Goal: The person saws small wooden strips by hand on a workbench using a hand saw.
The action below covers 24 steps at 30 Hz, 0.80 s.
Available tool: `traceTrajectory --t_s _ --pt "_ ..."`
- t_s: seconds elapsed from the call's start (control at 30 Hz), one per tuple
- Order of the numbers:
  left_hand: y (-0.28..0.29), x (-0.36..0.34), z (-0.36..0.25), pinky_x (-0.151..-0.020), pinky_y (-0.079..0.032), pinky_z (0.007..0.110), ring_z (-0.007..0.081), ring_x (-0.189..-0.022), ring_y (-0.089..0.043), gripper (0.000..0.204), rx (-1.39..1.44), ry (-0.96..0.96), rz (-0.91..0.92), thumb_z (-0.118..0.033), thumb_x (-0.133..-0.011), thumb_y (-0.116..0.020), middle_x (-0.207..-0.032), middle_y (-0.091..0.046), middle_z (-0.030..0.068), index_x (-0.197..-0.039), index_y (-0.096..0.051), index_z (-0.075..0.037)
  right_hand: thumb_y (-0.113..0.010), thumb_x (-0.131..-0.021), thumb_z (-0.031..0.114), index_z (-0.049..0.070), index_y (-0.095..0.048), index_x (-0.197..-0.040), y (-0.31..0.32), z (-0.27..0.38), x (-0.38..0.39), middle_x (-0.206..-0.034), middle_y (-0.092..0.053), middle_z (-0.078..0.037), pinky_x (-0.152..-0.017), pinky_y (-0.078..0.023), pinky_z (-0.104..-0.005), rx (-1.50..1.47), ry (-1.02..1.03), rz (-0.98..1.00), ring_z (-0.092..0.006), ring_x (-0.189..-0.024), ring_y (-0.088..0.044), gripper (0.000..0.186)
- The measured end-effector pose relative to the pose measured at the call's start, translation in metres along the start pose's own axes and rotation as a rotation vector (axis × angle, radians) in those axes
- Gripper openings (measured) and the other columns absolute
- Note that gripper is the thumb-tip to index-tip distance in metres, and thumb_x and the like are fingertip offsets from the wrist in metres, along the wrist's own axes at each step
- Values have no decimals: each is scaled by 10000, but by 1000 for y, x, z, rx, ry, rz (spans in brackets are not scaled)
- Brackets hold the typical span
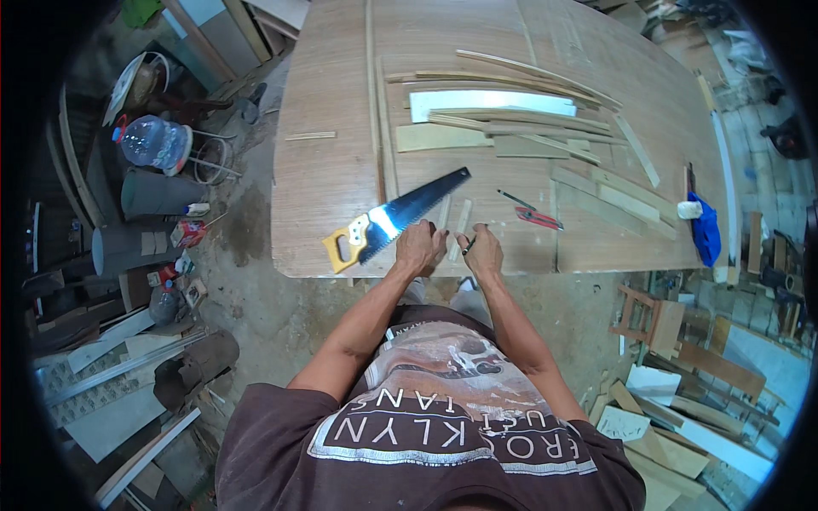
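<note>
Both my hands are at the near edge of the wooden table [332, 196]. My left hand [417, 248] is closed, its fingers bent around the lower end of a thin wooden strip [445, 209]. My right hand [484, 253] pinches a slim dark pencil [469, 245], tip pointing down. Between the hands lies a second short strip [463, 218], close to my right fingers. Left of my left hand, a handsaw [400, 213] with a yellow handle lies flat. Beyond my right hand are a dark green pencil [515, 199] and a red utility knife [538, 219].
Several wooden slats [520, 128] and a white board [490, 104] lie farther back. Long battens [383, 128] run along the left. A blue cloth item [705, 228] sits at the right edge. Wood offcuts [673, 426] and a large water bottle [153, 145] stand around the table.
</note>
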<state>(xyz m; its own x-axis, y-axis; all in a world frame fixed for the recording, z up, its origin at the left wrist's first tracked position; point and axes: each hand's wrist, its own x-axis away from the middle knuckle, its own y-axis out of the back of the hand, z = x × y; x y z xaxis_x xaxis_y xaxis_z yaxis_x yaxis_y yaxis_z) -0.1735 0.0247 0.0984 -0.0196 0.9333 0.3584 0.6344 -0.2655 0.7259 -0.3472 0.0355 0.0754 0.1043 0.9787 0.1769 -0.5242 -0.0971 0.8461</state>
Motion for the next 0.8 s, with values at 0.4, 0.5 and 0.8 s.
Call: traceTrajectory --t_s 0.4,0.5,0.8 --pt "172 -195 219 -860 -519 473 312 -1095 -567 205 -764 -372 -841 -147 -908 -508 -1137 -615 121 -1051 -631 -70 -765 -768 390 -34 -516 -1200 -33 28 -1 -1065 -623 -290 -873 -514 -506 112 -234 36 -458 -1006 -622 655" --pt "189 -200 211 -833 -518 467 306 -1067 -597 197 -737 -206 -288 -180 -918 -512 -1118 -629 92 -1047 -639 -101 -760 -778 344 -2 -499 -1224 -21 11 -6 -1119 -606 -298 -864 -523 -514 105 -300 89 -463 -995 -632 622" --pt "170 -129 185 -707 -495 446 320 -814 -642 204 -119 -102 -558 -219 -901 -626 -881 -654 144 -938 -621 -19 -596 -944 345 7 -644 -1019 14 -53 -14 -983 -655 -242 -795 -501 -477 -308 -200 -152 -395 -917 -644 349"
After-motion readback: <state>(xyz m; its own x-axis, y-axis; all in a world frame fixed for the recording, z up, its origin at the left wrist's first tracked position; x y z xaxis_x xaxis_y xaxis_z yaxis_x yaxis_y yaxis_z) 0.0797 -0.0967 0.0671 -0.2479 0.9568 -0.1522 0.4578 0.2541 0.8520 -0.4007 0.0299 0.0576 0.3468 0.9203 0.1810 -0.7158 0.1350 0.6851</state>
